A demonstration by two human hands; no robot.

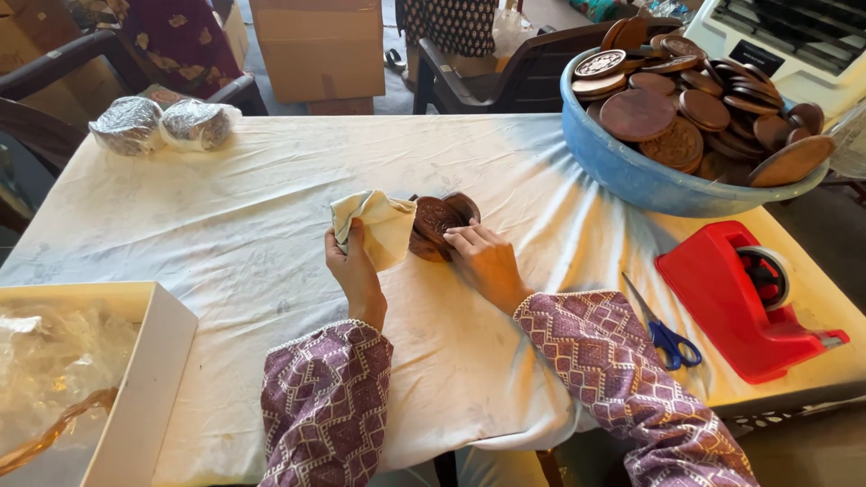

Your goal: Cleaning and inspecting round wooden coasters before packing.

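Two round carved wooden discs [439, 224] sit under my hands near the middle of the bench [225, 234], stacked a little askew so the rear one peeks out behind the front one. They are tilted up on edge, the carved face of the front disc turned toward me and slightly left; being round, they have no long axis that I can tell. My right hand [487, 261] is closed lightly over their lower right rim, fingers curled on the edge. My left hand [354, 266] is closed on a pale yellow cloth [374, 225], which is bunched in my grip and touches the left side of the discs.

Outward from there, a white creased sheet covers the bench. At the far left lie two round bundles wrapped in clear film [162, 124], touching each other. At the near left corner stands an open white box [149, 370] with crinkled clear plastic inside. To my right, blue-handled scissors [663, 329] lie with blades pointing away from me, just beside a red tape dispenser [740, 302]. Beyond it a blue plastic tub [631, 176] is heaped with more brown wooden discs. Past the far edge stands a plain brown cardboard carton [320, 50], between dark chairs
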